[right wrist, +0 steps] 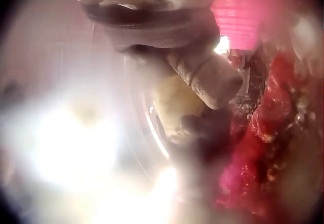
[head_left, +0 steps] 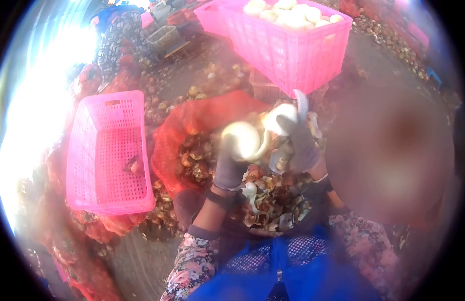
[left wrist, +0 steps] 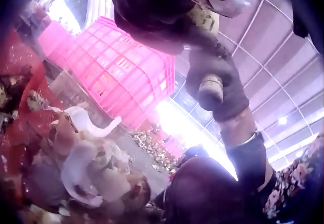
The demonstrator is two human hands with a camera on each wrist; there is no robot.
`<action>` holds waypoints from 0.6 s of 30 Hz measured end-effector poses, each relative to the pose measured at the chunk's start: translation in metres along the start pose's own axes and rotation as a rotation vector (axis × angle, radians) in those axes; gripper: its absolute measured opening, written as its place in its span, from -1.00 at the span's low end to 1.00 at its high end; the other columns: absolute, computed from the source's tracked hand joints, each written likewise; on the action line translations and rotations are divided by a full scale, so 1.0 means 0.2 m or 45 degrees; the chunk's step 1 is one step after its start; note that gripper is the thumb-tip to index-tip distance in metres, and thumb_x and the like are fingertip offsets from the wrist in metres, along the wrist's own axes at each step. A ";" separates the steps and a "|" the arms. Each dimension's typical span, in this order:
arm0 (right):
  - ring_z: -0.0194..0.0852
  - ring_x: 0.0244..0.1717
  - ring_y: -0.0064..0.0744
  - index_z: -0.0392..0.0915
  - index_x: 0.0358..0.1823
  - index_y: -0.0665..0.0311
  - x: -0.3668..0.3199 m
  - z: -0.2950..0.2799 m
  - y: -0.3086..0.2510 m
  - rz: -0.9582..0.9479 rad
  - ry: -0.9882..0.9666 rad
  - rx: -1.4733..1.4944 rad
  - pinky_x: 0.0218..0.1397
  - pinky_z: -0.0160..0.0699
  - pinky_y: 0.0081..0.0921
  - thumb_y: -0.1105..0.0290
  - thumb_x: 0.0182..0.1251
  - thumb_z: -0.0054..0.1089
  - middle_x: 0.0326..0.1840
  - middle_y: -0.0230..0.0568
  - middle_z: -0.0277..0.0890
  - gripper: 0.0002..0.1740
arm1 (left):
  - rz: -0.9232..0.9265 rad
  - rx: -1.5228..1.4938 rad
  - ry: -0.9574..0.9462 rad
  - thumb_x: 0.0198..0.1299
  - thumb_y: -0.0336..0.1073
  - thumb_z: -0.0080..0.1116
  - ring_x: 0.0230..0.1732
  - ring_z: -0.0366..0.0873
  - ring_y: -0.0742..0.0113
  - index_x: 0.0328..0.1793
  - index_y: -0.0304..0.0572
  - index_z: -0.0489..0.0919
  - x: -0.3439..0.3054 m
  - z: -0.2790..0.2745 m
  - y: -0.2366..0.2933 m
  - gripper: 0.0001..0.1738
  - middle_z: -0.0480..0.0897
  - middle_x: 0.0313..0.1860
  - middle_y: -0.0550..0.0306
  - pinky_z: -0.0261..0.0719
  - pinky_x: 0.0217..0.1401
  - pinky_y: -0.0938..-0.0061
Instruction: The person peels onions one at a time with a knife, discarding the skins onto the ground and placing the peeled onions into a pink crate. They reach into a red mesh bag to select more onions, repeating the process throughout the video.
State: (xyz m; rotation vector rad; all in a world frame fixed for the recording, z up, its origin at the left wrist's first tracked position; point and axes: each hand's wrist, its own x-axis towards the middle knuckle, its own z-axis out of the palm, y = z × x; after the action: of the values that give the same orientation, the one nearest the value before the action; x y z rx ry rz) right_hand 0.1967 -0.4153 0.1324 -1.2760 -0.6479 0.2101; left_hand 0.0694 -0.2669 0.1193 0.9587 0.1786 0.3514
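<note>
In the head view, the gloved left hand [head_left: 230, 168] holds a round, pale peeled onion [head_left: 241, 139]. Close on its right, the gloved right hand [head_left: 303, 145] grips a second white piece [head_left: 281, 119], partly covered by its fingers. A curved pale strip [head_left: 264, 145] hangs between the hands. The left wrist view has the left hand [left wrist: 152, 19] dark at the top and the right hand [left wrist: 217, 79] with curled fingers; a rounded light end shows there, finger or handle, I cannot tell. Fingers [right wrist: 215, 79] of the right hand lie against a yellowish piece [right wrist: 177, 105] in the right wrist view.
Below the hands lies a heap of skins [head_left: 272, 200]. A red mesh bag [head_left: 167, 145] of onions stands left of them, with a pink basket [head_left: 119, 165] beyond. Ahead stands a pink crate [head_left: 297, 55] filled with white onions. A blurred round shape [head_left: 390, 155] covers the right side.
</note>
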 end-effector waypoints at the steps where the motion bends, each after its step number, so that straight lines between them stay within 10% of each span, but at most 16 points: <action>1: 0.48 -0.53 -0.51 0.53 0.01 0.24 0.00 0.01 -0.16 0.360 0.084 0.218 -0.55 0.50 -0.52 0.12 0.41 0.18 -0.31 -0.31 0.54 -0.65 | 0.040 -0.102 0.042 0.17 0.44 0.11 0.10 0.61 0.13 0.31 -0.19 0.42 0.00 0.03 0.02 -0.11 0.60 0.12 0.00 0.66 0.15 0.19; 5: 0.31 -0.75 -0.60 0.60 -0.16 0.19 0.04 -0.07 -0.18 0.726 0.353 0.640 -0.77 0.31 -0.59 -0.02 0.40 0.16 -0.57 -0.40 0.51 -0.60 | 0.138 -0.393 0.044 0.13 0.44 0.19 0.16 0.58 0.07 0.30 -0.21 0.42 0.00 0.04 0.08 -0.09 0.59 0.17 -0.05 0.59 0.28 0.10; 8: 0.26 -0.79 -0.64 0.61 -0.21 0.16 0.10 -0.19 -0.07 0.879 0.402 0.632 -0.85 0.22 -0.63 -0.05 0.40 0.16 -0.59 -0.42 0.51 -0.60 | 0.103 -0.684 -0.292 0.35 0.38 -0.16 0.50 0.26 0.04 0.50 -0.23 0.24 0.00 -0.07 0.08 -0.10 0.33 0.48 -0.12 0.18 0.57 0.10; 9: 0.28 -0.78 -0.64 0.62 -0.17 0.17 0.11 -0.20 -0.02 0.809 0.267 0.510 -0.83 0.24 -0.63 0.05 0.41 0.15 -0.55 -0.39 0.53 -0.68 | 0.094 -0.648 0.044 0.10 0.46 0.21 0.18 0.56 0.05 0.33 -0.17 0.41 0.00 -0.01 0.10 -0.06 0.56 0.23 -0.07 0.54 0.32 0.06; 12: 0.33 -0.73 -0.65 0.57 -0.01 0.17 0.09 -0.19 0.19 0.579 -0.153 0.176 -0.78 0.30 -0.66 0.27 0.45 0.08 -0.41 -0.29 0.61 -0.78 | 0.109 -0.643 0.092 0.11 0.50 0.14 0.16 0.57 0.07 0.32 -0.21 0.41 0.02 -0.05 0.06 -0.03 0.56 0.23 -0.09 0.57 0.26 0.11; 16: 0.40 -0.68 -0.68 0.30 0.41 0.07 -0.14 0.06 0.02 0.431 -0.627 0.233 -0.73 0.26 -0.73 0.04 0.61 -0.19 -0.23 -0.16 0.65 -0.52 | 0.379 0.682 0.170 0.16 0.51 0.08 0.16 0.56 0.17 0.35 -0.22 0.41 0.02 -0.05 0.01 -0.03 0.57 0.22 -0.01 0.57 0.21 0.24; 18: 0.36 -0.69 -0.71 0.34 0.38 0.09 -0.16 0.12 -0.10 0.618 -0.520 0.453 -0.72 0.27 -0.73 0.03 0.58 -0.12 -0.26 -0.20 0.65 -0.51 | 0.145 0.378 0.034 0.19 0.49 0.06 0.15 0.56 0.24 0.38 -0.21 0.41 0.00 -0.04 0.00 -0.04 0.58 0.21 0.03 0.58 0.20 0.29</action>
State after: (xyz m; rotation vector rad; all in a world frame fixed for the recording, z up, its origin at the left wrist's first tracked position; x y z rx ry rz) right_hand 0.1539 -0.4180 0.1443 -1.0306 -0.5998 0.9638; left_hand 0.0675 -0.2603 0.1153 1.2607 0.2047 0.4510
